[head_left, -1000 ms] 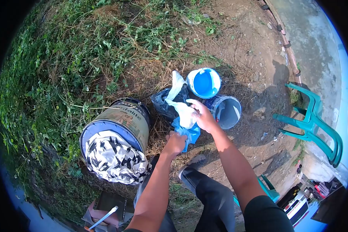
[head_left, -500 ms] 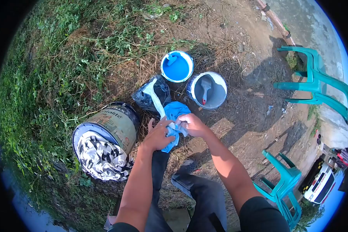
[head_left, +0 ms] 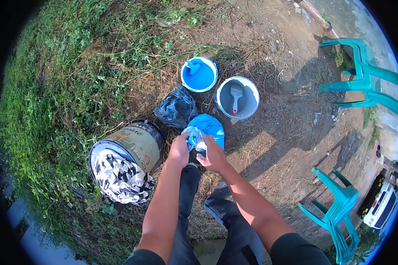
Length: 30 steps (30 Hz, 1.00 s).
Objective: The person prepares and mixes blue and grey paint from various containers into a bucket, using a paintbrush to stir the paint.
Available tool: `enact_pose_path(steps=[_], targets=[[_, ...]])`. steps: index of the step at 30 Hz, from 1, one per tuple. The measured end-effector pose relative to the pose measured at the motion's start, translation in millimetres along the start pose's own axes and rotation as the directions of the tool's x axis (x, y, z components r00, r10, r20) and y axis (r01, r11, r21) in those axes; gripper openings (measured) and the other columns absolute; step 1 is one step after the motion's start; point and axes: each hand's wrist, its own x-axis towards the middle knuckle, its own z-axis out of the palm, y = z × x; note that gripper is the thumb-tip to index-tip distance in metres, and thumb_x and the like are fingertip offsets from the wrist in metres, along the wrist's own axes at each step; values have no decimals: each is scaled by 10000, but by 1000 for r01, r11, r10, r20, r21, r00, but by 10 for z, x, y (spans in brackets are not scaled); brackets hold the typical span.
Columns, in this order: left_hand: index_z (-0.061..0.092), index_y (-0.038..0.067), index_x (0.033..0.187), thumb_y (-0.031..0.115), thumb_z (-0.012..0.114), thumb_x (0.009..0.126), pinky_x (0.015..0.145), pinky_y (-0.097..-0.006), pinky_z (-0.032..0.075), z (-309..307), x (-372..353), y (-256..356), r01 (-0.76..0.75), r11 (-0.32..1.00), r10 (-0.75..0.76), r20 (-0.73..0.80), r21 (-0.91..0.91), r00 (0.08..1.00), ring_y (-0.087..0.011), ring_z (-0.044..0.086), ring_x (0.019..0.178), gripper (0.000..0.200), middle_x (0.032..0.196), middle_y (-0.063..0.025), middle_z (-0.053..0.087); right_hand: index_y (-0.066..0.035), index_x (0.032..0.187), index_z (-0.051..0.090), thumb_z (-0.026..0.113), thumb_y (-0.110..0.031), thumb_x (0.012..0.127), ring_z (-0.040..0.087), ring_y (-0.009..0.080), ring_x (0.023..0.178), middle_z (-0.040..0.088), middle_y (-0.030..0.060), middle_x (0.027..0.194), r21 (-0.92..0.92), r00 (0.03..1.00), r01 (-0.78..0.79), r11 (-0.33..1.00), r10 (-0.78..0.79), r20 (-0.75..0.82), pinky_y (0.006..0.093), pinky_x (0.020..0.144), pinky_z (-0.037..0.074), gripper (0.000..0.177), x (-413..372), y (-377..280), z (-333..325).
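Note:
Both my hands hold a blue plastic bag (head_left: 212,126) with crumpled pale plastic at its near end. My left hand (head_left: 179,151) pinches its left side, and my right hand (head_left: 212,155) has fingers and thumb round the right side. Just beyond lies a dark plastic bag (head_left: 177,107). Farther out stand a bucket of blue paint (head_left: 199,79) with a blue-coated tool in it, and a bucket with grey paint (head_left: 251,99) in which a paintbrush (head_left: 235,98) leans.
A large paint bucket (head_left: 141,143) lies tilted at the left, with black-and-white cloth (head_left: 121,179) at its mouth. Green plastic chairs (head_left: 360,84) stand at the upper right, another chair (head_left: 336,203) at the lower right. A white vehicle (head_left: 380,206) is beyond. Grass covers the left.
The long pale strip that stretched over the dark bag is now bunched between my hands. My hands have shifted, and the blue bag spreads out beyond them.

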Motion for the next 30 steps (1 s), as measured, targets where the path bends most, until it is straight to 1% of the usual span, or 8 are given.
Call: enact_pose_path(steps=[1, 6, 12, 16, 19, 20, 23, 30], targets=[[711, 53, 1077, 185, 474, 1026, 919, -324, 464, 44, -103, 92, 33, 996, -31, 25, -86, 999, -142, 642, 977, 276, 1004, -54, 718, 20, 1391, 432, 872, -216, 704, 614, 426, 1015, 544, 201, 1164, -9, 999, 10, 1000, -11, -46, 473, 819, 526, 850, 17, -89, 33], [690, 40, 1044, 171, 456, 1020, 908, -345, 471, -8, -173, 181, 151, 936, -114, 132, -319, 985, -202, 639, 935, 269, 1054, -72, 701, -8, 1354, 460, 880, -190, 691, 621, 408, 986, 564, 181, 1113, 21, 984, -57, 998, 60, -169, 463, 816, 532, 806, 120, -141, 331], [690, 39, 1089, 161, 437, 1024, 847, -323, 482, -167, -91, 186, 88, 940, -88, 15, -328, 996, -198, 633, 958, 288, 1050, -73, 693, -9, 1173, 630, 769, -43, 756, 619, 395, 964, 587, 173, 1095, -24, 982, 77, 997, -80, -170, 464, 851, 511, 441, 347, 103, 266], [693, 62, 1118, 184, 431, 1026, 834, -308, 451, -191, -121, 175, 132, 933, -134, 20, -335, 991, -182, 617, 974, 303, 1069, -57, 684, 47, 1123, 674, 619, -7, 873, 654, 323, 986, 659, 182, 1112, 308, 991, 31, 951, 10, -131, 385, 881, 504, 262, 449, 284, 71], [691, 128, 1156, 229, 422, 1033, 864, -329, 436, 42, -343, 343, 156, 929, -159, 19, -337, 987, -183, 599, 1047, 312, 1157, -36, 662, 38, 1229, 663, 523, -129, 979, 684, 168, 908, 723, 76, 1050, 691, 957, -289, 663, 224, 186, 318, 819, 529, 331, 479, 313, 31], [687, 150, 1177, 244, 418, 1036, 883, -338, 433, 14, -318, 324, 156, 928, -152, 38, -338, 988, -186, 595, 1081, 318, 1186, -31, 655, 38, 1229, 663, 523, -129, 979, 684, 168, 908, 723, 76, 1050, 693, 957, -289, 661, 224, 186, 318, 819, 529, 331, 458, 278, 33], [671, 155, 1220, 264, 395, 1048, 930, -350, 451, -35, -230, 244, 134, 933, -132, 30, -335, 991, -204, 600, 1126, 343, 1204, -35, 653, 22, 1273, 628, 539, -177, 963, 698, 185, 900, 722, 97, 1062, 848, 904, -409, 337, 275, 327, 321, 818, 542, 379, 429, 145, 107], [632, 85, 1254, 249, 379, 1063, 994, -481, 488, -162, -104, 121, 121, 866, -53, 151, -485, 987, -279, 628, 1110, 357, 1192, -101, 664, 31, 1241, 630, 629, -201, 948, 715, 193, 911, 720, 108, 1084, 724, 749, -661, 196, 231, 621, 333, 813, 562, 374, 408, -31, -121]])
